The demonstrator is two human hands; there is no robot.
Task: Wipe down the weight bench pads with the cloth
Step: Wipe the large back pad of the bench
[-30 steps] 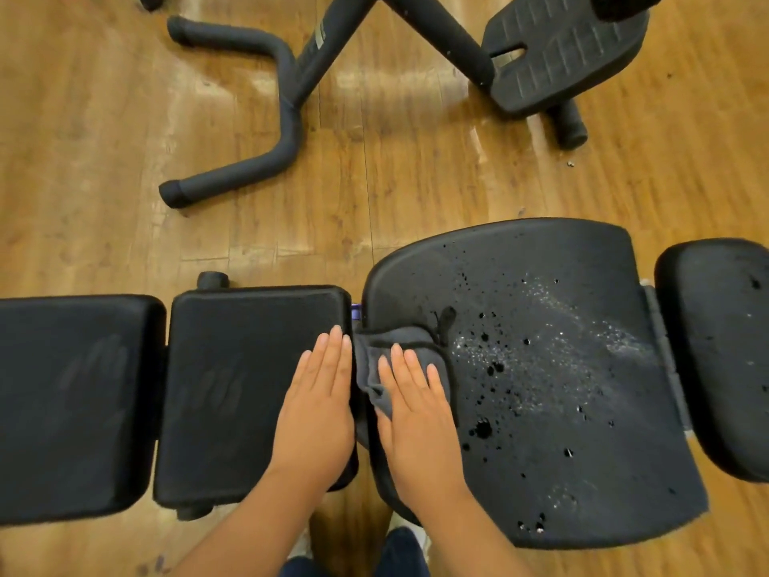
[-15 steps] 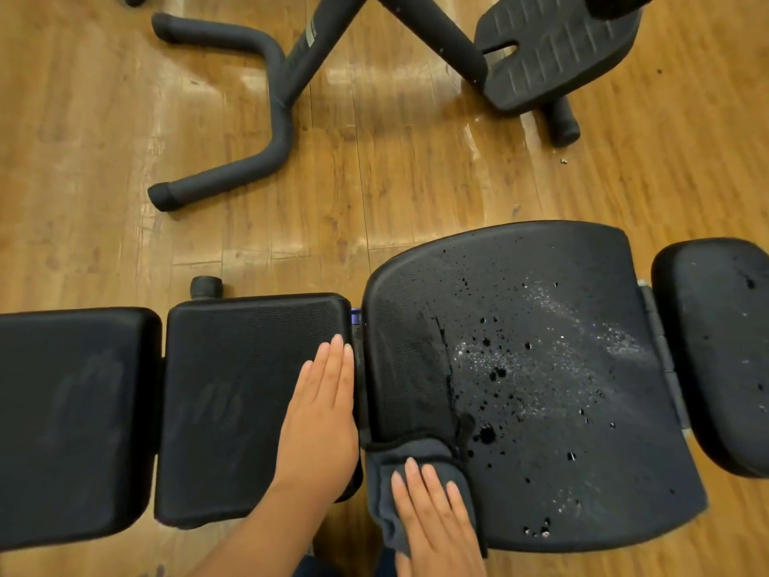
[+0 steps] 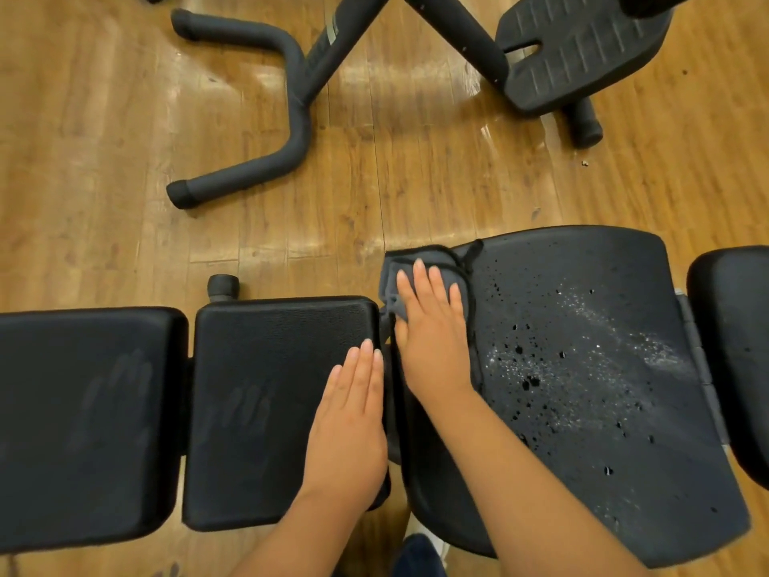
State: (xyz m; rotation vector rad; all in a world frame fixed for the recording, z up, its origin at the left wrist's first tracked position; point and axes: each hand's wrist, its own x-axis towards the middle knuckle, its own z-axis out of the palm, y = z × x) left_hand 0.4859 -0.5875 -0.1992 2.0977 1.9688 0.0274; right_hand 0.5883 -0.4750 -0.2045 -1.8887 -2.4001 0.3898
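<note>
A black weight bench runs across the lower frame in several pads. The wide seat pad (image 3: 582, 410) carries droplets and a whitish spray patch. A grey cloth (image 3: 416, 260) lies on that pad's far left corner. My right hand (image 3: 432, 322) presses flat on the cloth with straight fingers. My left hand (image 3: 353, 414) rests flat on the right edge of the middle pad (image 3: 266, 393). Faint handprints mark the middle pad and the left pad (image 3: 83, 410).
Another pad (image 3: 736, 360) sits at the right edge. On the wooden floor (image 3: 104, 160) beyond the bench lie a black curved tubular leg (image 3: 291, 118) and a ribbed black footplate (image 3: 582, 52). A dark shoe tip (image 3: 416, 555) shows at the bottom.
My right hand has slid the cloth from the seat pad's near edge up its left side to the far corner. My left hand has stayed on the middle pad.
</note>
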